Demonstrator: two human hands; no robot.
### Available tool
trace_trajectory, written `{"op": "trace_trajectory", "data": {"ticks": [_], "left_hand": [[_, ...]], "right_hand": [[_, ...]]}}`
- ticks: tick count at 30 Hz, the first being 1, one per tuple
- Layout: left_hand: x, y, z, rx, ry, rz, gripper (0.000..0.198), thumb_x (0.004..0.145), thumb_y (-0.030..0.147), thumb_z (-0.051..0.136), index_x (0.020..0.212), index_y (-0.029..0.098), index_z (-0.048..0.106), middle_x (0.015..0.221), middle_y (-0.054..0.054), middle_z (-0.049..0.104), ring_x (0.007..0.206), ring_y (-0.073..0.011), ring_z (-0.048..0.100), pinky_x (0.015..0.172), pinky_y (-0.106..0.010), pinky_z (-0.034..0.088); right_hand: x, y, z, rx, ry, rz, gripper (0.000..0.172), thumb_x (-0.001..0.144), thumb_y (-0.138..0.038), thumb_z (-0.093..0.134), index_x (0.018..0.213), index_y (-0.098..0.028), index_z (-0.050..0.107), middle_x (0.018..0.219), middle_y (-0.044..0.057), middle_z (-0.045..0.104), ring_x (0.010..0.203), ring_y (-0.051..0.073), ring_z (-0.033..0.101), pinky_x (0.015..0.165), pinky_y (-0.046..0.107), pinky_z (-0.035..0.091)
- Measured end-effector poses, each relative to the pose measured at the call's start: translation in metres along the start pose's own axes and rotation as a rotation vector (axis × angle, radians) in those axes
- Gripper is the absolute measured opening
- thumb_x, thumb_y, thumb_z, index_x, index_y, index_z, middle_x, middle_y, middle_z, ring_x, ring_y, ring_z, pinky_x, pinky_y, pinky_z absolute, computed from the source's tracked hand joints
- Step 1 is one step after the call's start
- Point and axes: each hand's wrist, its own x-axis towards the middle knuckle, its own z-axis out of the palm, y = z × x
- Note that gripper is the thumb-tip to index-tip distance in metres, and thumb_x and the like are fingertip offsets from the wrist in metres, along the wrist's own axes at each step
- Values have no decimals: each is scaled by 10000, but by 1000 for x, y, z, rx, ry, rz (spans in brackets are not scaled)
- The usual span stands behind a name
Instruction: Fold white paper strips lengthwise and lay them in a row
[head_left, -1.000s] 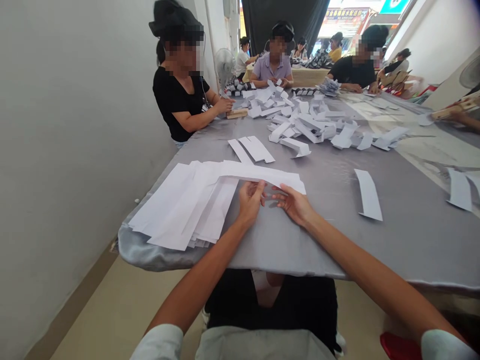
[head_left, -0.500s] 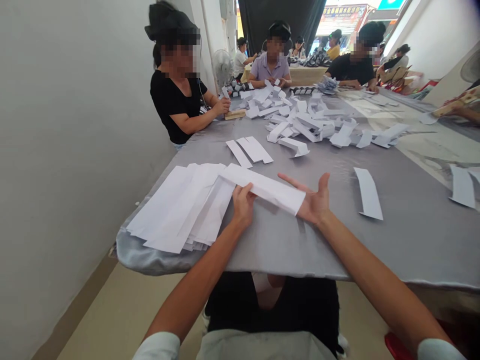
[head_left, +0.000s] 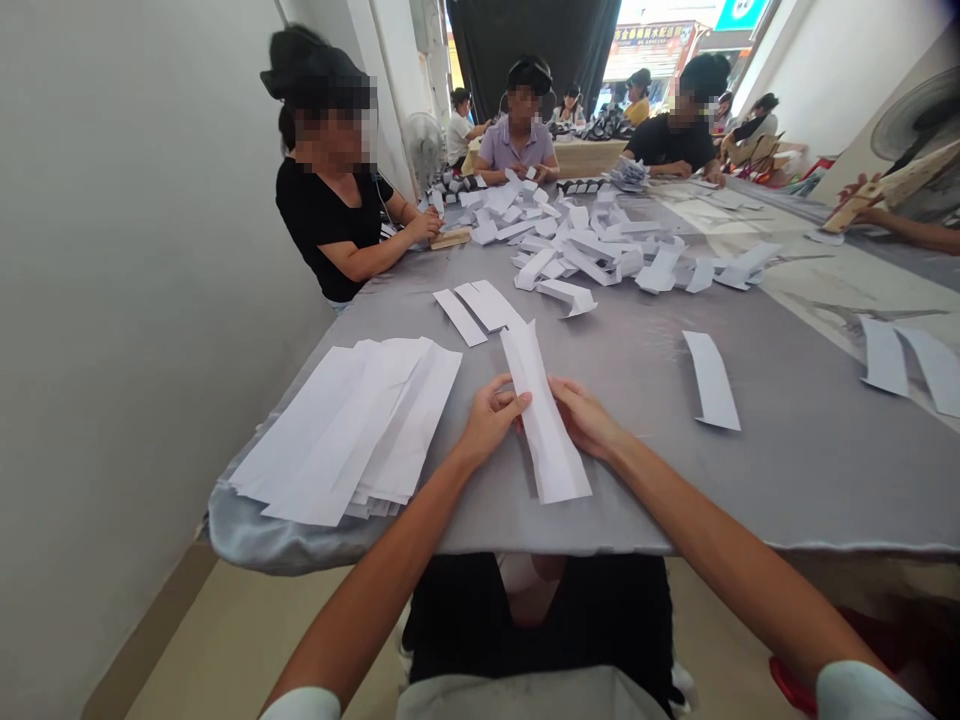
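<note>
Head view: a white paper strip point(head_left: 547, 450) stands between the two hands over the near part of the grey-covered bench point(head_left: 817, 480), its long axis running away from the person and leaning a little, so that the far end points to the left and the near end comes back to the right, towards the bench edge. The left hand point(head_left: 491, 420) has its grip closed on the strip's left long edge around mid-length, thumb laid on the upper face and fingers curled beneath. The right hand point(head_left: 591, 420) is at the opposite long edge, at much the same level, fingers loosely bent; their tips are hidden by the strip, so I cannot tell whether that grip pinches or only steadies it. Neither hand is clearly nearer, though the left reaches farther over the paper. A stack of white sheets point(head_left: 330, 440) lies left of the left hand, apart from the strip; a loose strip point(head_left: 712, 380) lies beyond the right hand, well to its right.
</note>
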Motion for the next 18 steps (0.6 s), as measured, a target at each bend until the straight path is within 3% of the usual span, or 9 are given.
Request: {"op": "trace_trajectory", "data": {"ticks": [6, 12, 18], "left_hand": [[1, 4, 9, 147, -4, 26, 544, 897, 531, 775, 1262, 158, 626, 672, 16, 648, 550, -128, 575, 538, -247, 441], [8, 17, 28, 284, 124, 13, 546, 902, 506, 764, 1295, 145, 649, 928, -84, 736, 675, -158, 666, 517, -243, 484], [29, 11, 40, 257, 130, 34, 507, 932, 485, 710, 1292, 129, 682, 993, -118, 753, 720, -178, 677, 518, -250, 507]], "right_hand": [[3, 5, -3, -61, 73, -62, 453, 808, -586, 859, 992, -205, 698, 709, 26, 735, 633, 225, 717, 563, 320, 545], [8, 3, -6, -24, 176, -167, 433, 749, -516, 919, 832, -200, 634, 682, -9, 696, 535, 153, 623, 523, 279, 494], [11, -4, -12, 2, 313, -215, 472, 726, -567, 900, 882, -203, 644, 734, 1, 707, 609, 170, 652, 558, 289, 509]]}}
